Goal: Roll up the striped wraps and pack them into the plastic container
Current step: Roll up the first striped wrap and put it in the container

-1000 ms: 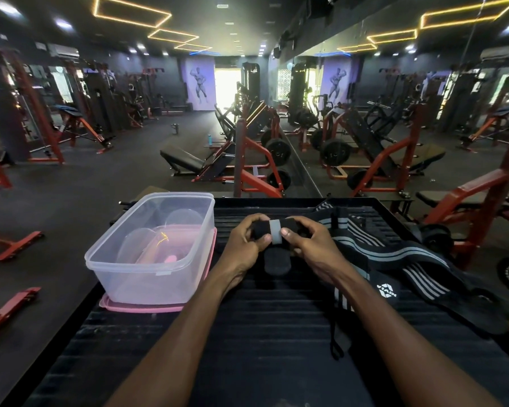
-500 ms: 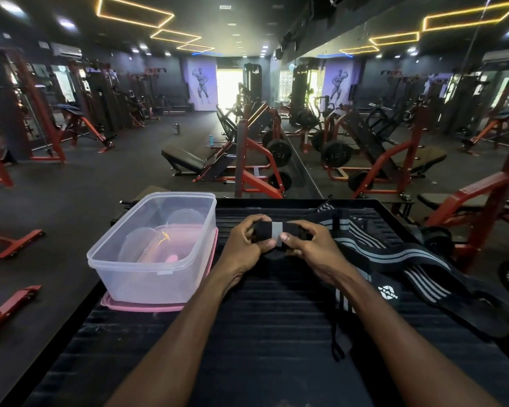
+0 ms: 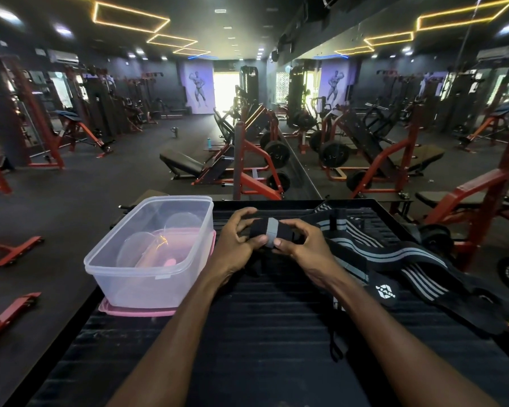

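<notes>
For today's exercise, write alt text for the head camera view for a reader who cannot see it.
Two hands, left hand and right hand, grip a partly rolled striped wrap over a black ribbed platform in a gym. A clear plastic container stands to their left; unrolled striped wraps trail right.

The wraps (image 3: 362,251) are black with grey stripes; the container (image 3: 147,254) is clear plastic over a pink lid (image 3: 135,311); the table (image 3: 247,333) is black.
</notes>
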Motion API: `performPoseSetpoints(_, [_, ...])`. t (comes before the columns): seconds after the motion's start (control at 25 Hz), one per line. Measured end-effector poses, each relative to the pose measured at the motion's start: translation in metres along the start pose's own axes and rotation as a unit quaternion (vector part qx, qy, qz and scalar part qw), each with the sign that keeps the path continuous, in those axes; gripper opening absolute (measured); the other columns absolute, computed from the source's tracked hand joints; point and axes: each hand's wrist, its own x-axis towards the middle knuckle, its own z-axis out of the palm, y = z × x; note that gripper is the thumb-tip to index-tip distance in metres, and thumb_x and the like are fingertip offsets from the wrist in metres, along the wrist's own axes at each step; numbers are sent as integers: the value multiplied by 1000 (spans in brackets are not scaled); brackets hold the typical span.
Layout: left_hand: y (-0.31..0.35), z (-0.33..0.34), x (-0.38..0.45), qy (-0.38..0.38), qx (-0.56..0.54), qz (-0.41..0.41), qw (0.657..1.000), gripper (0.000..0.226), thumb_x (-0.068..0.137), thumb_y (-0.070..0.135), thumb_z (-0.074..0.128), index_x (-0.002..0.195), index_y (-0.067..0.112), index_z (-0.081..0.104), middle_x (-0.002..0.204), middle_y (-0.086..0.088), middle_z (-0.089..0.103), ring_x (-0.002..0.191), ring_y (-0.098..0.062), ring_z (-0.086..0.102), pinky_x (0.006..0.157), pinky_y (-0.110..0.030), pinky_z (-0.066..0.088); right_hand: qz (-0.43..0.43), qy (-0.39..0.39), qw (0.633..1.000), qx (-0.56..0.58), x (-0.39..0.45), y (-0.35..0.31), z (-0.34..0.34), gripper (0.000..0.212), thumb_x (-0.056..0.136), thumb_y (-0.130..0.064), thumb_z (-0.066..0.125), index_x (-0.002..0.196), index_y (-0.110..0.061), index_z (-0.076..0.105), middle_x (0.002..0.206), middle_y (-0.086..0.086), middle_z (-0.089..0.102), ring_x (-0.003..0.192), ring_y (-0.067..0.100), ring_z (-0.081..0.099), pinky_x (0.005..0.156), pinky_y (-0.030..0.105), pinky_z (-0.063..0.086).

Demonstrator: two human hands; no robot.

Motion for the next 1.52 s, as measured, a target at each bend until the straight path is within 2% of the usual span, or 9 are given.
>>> performPoseSetpoints(0.12, [-2, 2, 2, 18, 29, 8, 999, 42, 84, 2, 73, 117, 27, 63, 112, 2, 70, 106, -10, 67, 89, -24, 55, -32, 14, 996, -81, 0, 1, -1, 38, 75, 2, 81, 108, -9, 68, 107, 5, 70, 95, 9, 64, 77, 13, 52])
performPoseSetpoints(0.32, [0, 0, -2, 7, 56, 32, 998, 43, 84, -10, 65, 112, 22, 65, 107, 7, 69, 96, 5, 65, 76, -9, 51, 15, -38, 999, -20, -2, 4, 6, 36, 82, 3, 76, 115, -8, 67, 112, 12, 70, 107, 32, 68, 87, 47, 60])
performPoseSetpoints(0.48, [1, 1, -1, 14, 41, 7, 999, 24, 91, 20, 70, 114, 25, 67, 114, -2, 70, 100, -15, 69, 75, -28, 60, 2, -27, 999, -45, -2, 7, 9, 34, 81, 0, 77, 113, -12, 70, 105, 11, 72, 100, 33, 71, 85, 49, 61])
performPoseSetpoints(0.64, [-1, -2, -1, 36, 236, 11, 971, 44, 94, 41, 61, 136, 29, 51, 120, 3, 66, 109, -14, 63, 98, -33, 51, 83, -109, 990, -19, -7, 6, 16, 35, 85, 0, 74, 118, -8, 64, 109, 18, 70, 87, 29, 71, 85, 45, 61])
performPoseSetpoints(0.96, [-2, -5, 3, 98, 357, -4, 929, 25, 98, 36, 54, 115, 20, 62, 107, -2, 70, 98, -19, 64, 93, -37, 50, 191, -160, 966, -67, -16, 4, 25, 42, 83, -3, 75, 121, -6, 56, 91, 11, 69, 74, 19, 65, 62, 30, 55])
performPoseSetpoints(1.08, [-10, -7, 6, 88, 388, -11, 917, 19, 95, 32, 56, 108, 20, 64, 107, -3, 70, 96, -19, 65, 93, -39, 52, 168, -159, 956, -180, -20, 12, 31, 47, 74, -11, 82, 113, -11, 57, 98, 6, 68, 82, 17, 66, 63, 30, 55])
performPoseSetpoints(1.2, [-14, -9, 6, 74, 400, -16, 913, 21, 93, 30, 58, 108, 16, 66, 111, -7, 69, 101, -24, 64, 95, -40, 50, 116, -144, 945, -269, -24, 20, 38, 41, 63, -27, 86, 94, -24, 60, 98, -1, 70, 86, 19, 71, 77, 38, 61])
performPoseSetpoints(1.36, [-20, -10, 4, 52, 426, -47, 902, 26, 94, 28, 58, 113, 12, 65, 116, -10, 68, 110, -28, 60, 99, -38, 45, 36, -156, 912, -378, -33, 13, 41, 28, 76, -38, 80, 94, -26, 63, 94, -9, 69, 89, 11, 67, 74, 23, 51])
performPoseSetpoints(1.52, [-12, -7, 3, 92, 375, -25, 922, 19, 94, 19, 57, 109, 15, 67, 114, -6, 69, 103, -21, 63, 93, -31, 48, -19, -116, 891, -438, -33, 5, 40, 34, 84, -49, 70, 86, -15, 69, 84, -2, 71, 79, 14, 66, 66, 31, 52])
